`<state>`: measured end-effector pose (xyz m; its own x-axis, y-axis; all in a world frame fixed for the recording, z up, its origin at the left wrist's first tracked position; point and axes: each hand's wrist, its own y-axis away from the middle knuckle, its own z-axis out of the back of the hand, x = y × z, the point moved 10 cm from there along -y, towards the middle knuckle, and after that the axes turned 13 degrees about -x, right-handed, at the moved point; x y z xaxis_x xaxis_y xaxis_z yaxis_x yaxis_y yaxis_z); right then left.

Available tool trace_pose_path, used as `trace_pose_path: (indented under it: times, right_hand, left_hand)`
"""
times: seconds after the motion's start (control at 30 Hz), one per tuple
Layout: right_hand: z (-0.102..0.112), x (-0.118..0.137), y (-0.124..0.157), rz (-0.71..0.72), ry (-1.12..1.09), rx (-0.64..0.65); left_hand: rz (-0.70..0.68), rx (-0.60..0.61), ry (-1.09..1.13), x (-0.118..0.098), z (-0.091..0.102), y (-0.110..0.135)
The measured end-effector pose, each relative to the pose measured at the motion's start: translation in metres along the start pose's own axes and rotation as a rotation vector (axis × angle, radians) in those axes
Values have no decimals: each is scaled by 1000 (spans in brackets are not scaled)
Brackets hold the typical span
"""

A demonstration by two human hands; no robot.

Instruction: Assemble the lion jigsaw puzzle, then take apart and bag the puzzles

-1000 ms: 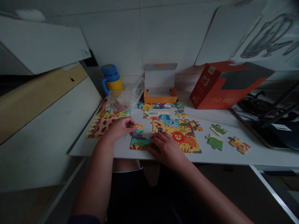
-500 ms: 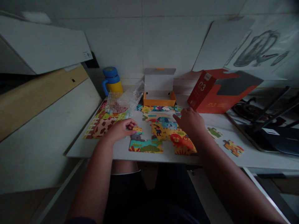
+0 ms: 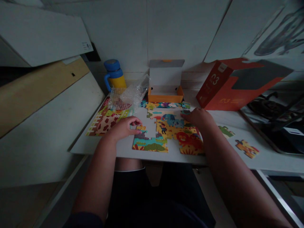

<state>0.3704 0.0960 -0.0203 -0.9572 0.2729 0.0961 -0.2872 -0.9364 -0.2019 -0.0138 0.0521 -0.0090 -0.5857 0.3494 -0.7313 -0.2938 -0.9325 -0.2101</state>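
My left hand (image 3: 125, 127) rests at the left side of the puzzle, its thumb and curled fingers apart. Its thumb touches or lies just beside a yellow-topped piece of the joined lower-left section (image 3: 150, 146). My right hand (image 3: 200, 118) is closed at the puzzle's upper right, fingertips on a dark green puzzle piece (image 3: 185, 111); its grip is partly hidden. Between the hands lie joined animal pieces with an elephant (image 3: 169, 118) and red lions (image 3: 187, 142). A strip of joined pieces (image 3: 163, 105) runs along the top. Gaps show white table in the middle.
Loose pieces, one green (image 3: 225, 131) and one orange (image 3: 247, 148), lie right of my forearm. Behind stand an open orange box (image 3: 165, 98), a red box (image 3: 213, 84) and a blue-yellow bottle (image 3: 115, 76). Clear plastic packaging (image 3: 130, 95) partly covers a cow-patterned puzzle (image 3: 104, 123). A stove (image 3: 273, 117) is far right.
My right hand has shifted slightly, its fingertips now at the dark green piece. My left thumb and fingers stay near the same piece. The camera view has tilted and moved a little.
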Motion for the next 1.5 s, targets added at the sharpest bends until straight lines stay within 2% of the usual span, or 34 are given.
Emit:
trace_pose_path:
  times: [0.13,0.3,0.47,0.57,0.67,0.8,0.9,1.03,1.17,1.3,1.5]
  right_hand:
    - [-1,3,-1,40,-29,16]
    - [3,0,-1,-1,-120,61]
    - [17,4,-3,21,-356,-94]
    - [20,16,-2,104,-601,-140]
    - [19,31,1,163,-878,-87]
    - [21,59,8,208,-1168,99]
    - [31,84,21,274,-1146,203]
    - [47,127,48,396,-1100,252]
    - [41,167,83,508,-1102,363]
    - [28,178,102,496,-1078,386]
    - [21,176,108,491,-1100,394]
  left_hand:
    - [11,33,-47,-1,-2,0]
    - [9,50,-45,1,-3,0]
    - [13,53,-53,4,-3,-1]
    - [23,55,-37,3,-3,0]
    - [27,55,-24,3,-3,1]
    - [25,59,-22,4,-4,1]
    - [14,60,-30,2,-3,1]
    - [-22,62,-60,0,-3,0]
    - [-28,58,-68,1,-4,0]
    - [-44,45,-63,1,-4,0]
    - [-60,46,-73,6,-5,-1]
